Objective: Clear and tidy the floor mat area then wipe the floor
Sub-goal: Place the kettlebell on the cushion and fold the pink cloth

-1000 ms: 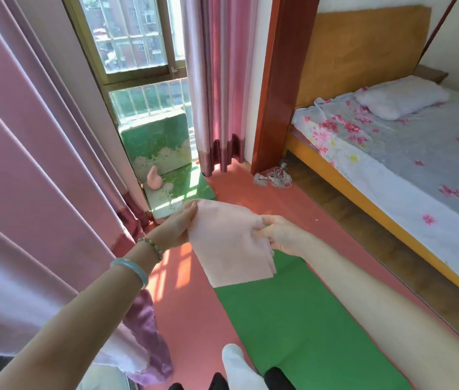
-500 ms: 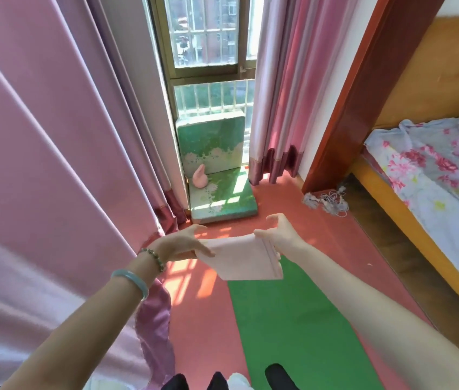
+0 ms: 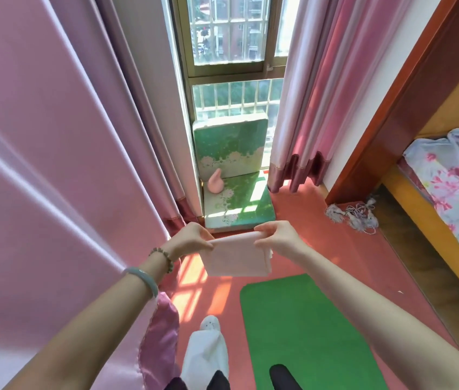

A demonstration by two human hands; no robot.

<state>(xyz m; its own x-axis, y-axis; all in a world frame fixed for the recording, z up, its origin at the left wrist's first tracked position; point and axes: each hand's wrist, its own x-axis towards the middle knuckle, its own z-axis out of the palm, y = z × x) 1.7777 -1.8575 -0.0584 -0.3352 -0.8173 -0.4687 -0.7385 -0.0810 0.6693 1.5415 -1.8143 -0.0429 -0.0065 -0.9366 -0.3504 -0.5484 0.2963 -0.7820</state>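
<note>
Pink curtain (image 3: 54, 164) fills the whole left side of what I see, hanging in long folds down to the floor, with a darker purple piece of fabric (image 3: 158, 333) bunched at its near foot. My left hand (image 3: 191, 239), on the arm wearing a pale bangle (image 3: 142, 280) and a bead bracelet (image 3: 163, 258), pinches the top left corner of a folded pale pink cloth (image 3: 236, 257). I hold the cloth in the air above the red floor (image 3: 214, 299), in front of me and just on the near side of the green cushion (image 3: 236, 206) lying by the window (image 3: 231, 38). A second green cushion (image 3: 229, 147) stands upright against the glass, and a small pink object (image 3: 215, 184) sits where the two meet. My right hand (image 3: 276, 237) pinches the top right corner of the cloth, thumb and fingers closed on the fold, so the top edge is stretched between the hands and the rest hangs down. Below, one foot in a white slipper (image 3: 208, 353) is on the red floor, and the other, in black, stands on the green floor mat (image 3: 304, 327). Further right, a second pink curtain (image 3: 307, 108) hangs beside a red-brown wooden post (image 3: 391, 114). A tangle of pale cords (image 3: 352, 215) lies on the floor at the post's foot. At the far right is a bed (image 3: 447, 178) with a flowered sheet.
</note>
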